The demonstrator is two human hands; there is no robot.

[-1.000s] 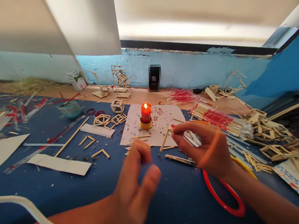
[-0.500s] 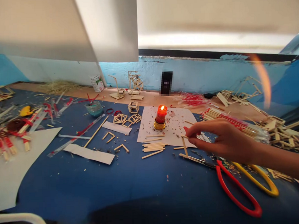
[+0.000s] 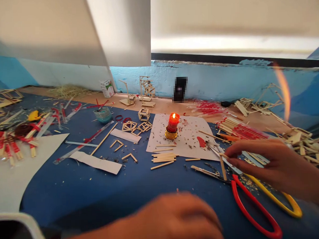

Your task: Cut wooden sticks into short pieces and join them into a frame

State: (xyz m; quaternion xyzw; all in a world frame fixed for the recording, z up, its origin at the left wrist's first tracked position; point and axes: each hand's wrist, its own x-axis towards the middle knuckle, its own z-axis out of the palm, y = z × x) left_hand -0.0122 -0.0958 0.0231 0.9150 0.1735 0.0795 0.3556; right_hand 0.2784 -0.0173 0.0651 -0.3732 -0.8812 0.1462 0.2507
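My right hand (image 3: 278, 167) is closed in a pinch, holding a small joined pair of wooden sticks (image 3: 223, 167) shaped like an L, one leg hanging down. It hovers over the scissors (image 3: 235, 190), which have one red and one yellow handle. My left hand (image 3: 178, 220) is low in the middle, blurred, its fingers turned away and hidden. A lit red candle (image 3: 173, 123) stands in a gold holder on white paper (image 3: 159, 124). Several cut sticks (image 3: 164, 157) lie in front of it. Left of these are L-shaped and U-shaped stick pieces (image 3: 129, 157).
Small stick frames (image 3: 143, 114) and a glass jar of blue stuff (image 3: 103, 115) stand behind. Packed chopsticks (image 3: 238, 127) lie at right, bundled sticks (image 3: 16, 149) at left. A paper strip (image 3: 97, 162) lies on the blue table. A dark pixelated shape (image 3: 179, 89) is by the wall.
My right hand has moved right, away from the candle, carrying the joined sticks. My left hand has come up into view from the bottom edge. The view has shifted slightly.
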